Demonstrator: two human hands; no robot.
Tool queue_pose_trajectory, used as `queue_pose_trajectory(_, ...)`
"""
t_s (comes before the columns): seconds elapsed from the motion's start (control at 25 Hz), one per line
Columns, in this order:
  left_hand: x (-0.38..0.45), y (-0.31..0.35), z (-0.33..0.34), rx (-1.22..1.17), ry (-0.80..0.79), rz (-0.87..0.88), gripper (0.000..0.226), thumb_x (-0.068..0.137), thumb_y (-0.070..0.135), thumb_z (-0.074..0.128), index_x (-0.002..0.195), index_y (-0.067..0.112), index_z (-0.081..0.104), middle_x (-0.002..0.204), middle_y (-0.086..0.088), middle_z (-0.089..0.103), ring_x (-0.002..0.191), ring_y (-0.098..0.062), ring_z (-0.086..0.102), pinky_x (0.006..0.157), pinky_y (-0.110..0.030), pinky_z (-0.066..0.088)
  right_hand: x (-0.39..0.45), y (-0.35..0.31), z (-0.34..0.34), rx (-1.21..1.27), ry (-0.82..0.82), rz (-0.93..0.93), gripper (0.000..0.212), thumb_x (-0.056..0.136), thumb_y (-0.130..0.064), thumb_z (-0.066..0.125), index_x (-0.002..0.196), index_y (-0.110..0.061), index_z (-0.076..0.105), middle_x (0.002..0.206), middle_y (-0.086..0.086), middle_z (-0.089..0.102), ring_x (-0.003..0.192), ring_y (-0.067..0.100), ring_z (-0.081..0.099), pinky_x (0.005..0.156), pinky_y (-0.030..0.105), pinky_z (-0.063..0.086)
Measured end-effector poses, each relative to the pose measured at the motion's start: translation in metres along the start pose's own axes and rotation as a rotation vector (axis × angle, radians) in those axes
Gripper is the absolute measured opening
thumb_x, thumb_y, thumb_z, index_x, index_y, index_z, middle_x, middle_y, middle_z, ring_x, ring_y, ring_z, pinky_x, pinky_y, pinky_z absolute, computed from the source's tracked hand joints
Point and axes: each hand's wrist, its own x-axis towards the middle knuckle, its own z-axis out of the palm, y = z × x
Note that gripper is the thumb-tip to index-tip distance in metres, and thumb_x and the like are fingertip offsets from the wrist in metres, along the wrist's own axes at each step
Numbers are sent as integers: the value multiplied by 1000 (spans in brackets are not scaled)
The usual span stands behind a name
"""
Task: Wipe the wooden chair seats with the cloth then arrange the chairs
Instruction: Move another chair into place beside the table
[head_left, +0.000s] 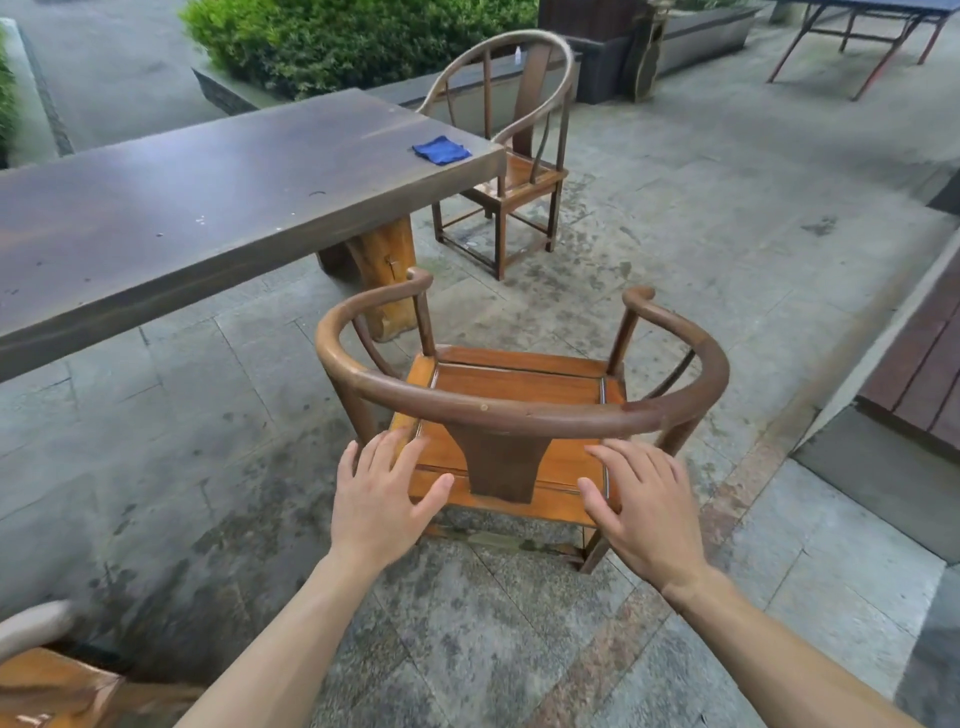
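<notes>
Near chair (519, 405) stands w/ its curved back rail toward the person, seat facing away. Left hand (382, 499) and right hand (644, 512) hover just behind the rail, fingers spread wide, holding nothing; can't tell if they touch the wood. Blue cloth (441, 149) lies folded on the long table (182, 208), near its far corner. Far chair (511, 150) sits at the table end, seat partly tucked under. Third chair (47, 670) is cut off bottom-left. Hedge (337, 41) & a metal-frame table (857, 31) behind.
</notes>
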Motion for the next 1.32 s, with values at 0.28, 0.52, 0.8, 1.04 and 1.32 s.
queue_pose_trajectory(0.28,23,-57,255,-6,70,60,56,96,55,38,132,18,59,143,-8,54,134,-32,49,110,-53,41,-58,102,233,-21,64,-72,37,94,-40,53,119,-16,67,120,4,66,117,30,60,93,45,47)
queue_pose_trajectory(0.52,56,-126,422,57,199,161,58,101,53,32,140,14,52,146,-15,49,136,-39,44,111,-54,39,-98,158,414,-164,109,19,47,96,-46,46,132,-18,57,136,8,57,132,35,47,102,50,39)
queue_pose_trajectory(0.8,79,-160,461,137,271,214,54,98,47,37,138,16,55,149,-14,49,140,-37,41,111,-57,32,-100,165,469,-273,164,113,53,98,-53,35,137,-22,53,143,7,53,137,36,43,112,58,29)
queue_pose_trajectory(1.04,91,-169,466,86,233,188,65,98,56,26,141,17,54,153,-13,45,142,-37,39,111,-59,33,-86,161,482,-338,265,218,55,96,-54,34,139,-23,51,146,6,51,139,32,42,116,57,22)
queue_pose_trajectory(1.32,100,-175,463,149,133,212,72,95,70,13,156,35,28,166,-4,20,153,-33,16,117,-65,20,-83,161,485,-404,342,219,55,95,-51,33,138,-23,52,145,7,54,132,32,50,115,58,28)
